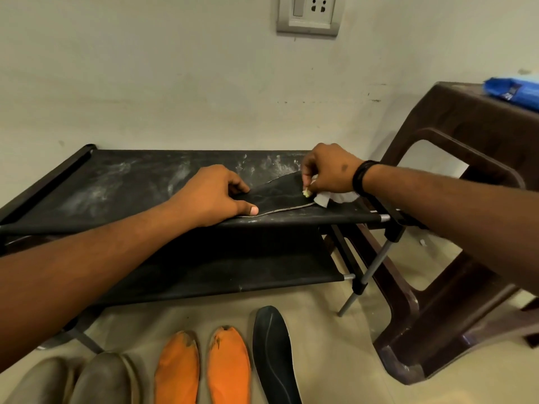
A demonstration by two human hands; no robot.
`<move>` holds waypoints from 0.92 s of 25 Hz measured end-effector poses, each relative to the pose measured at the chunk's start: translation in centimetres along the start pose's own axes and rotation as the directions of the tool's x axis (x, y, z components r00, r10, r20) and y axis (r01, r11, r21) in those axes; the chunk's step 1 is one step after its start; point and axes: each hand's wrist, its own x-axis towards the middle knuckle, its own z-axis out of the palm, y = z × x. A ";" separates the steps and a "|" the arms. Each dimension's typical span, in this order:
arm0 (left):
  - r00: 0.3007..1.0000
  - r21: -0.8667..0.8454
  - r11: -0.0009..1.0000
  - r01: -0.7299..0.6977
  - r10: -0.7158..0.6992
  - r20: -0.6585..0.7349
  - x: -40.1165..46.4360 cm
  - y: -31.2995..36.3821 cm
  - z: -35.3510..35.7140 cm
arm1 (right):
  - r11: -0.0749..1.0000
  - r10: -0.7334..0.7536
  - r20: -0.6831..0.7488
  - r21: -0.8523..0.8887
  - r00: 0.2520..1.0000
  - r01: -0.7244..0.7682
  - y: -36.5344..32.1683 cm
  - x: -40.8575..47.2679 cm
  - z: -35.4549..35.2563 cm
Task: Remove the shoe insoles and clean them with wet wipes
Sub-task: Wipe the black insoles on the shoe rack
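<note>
A dark insole (pixel 280 196) lies flat on the top shelf of a black shoe rack (pixel 122 188), its heel end hidden under the left hand (pixel 213 196), whose grip presses it down with fingers spread. At the toe end, the right hand (pixel 329 173) has its grip pinched shut on a white wet wipe (pixel 335 198), partly covered by the wrist. Below the grips, on the floor, lie another dark insole (pixel 274 357), two orange insoles (pixel 201 371) and grey shoes (pixel 73 380), all cut off. A blue packet (pixel 513 91) sits on a brown stool (pixel 455 199); its print is unreadable.
</note>
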 end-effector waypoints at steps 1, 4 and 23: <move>1.000 0.008 1.000 -0.004 0.004 -0.005 0.0 0.1 0.0 | 1.000 0.028 -0.025 0.006 0.999 -0.027 0.4 0.2 -0.1; 1.000 0.029 1.000 -0.008 0.008 -0.027 -0.1 0.5 -0.1 | 0.993 0.104 -0.198 -0.041 0.975 -0.114 1.1 1.4 0.5; 1.000 0.032 0.999 -0.014 0.015 -0.013 0.0 0.0 -0.1 | 0.998 0.050 -0.134 -0.033 0.990 -0.055 0.5 -0.5 0.5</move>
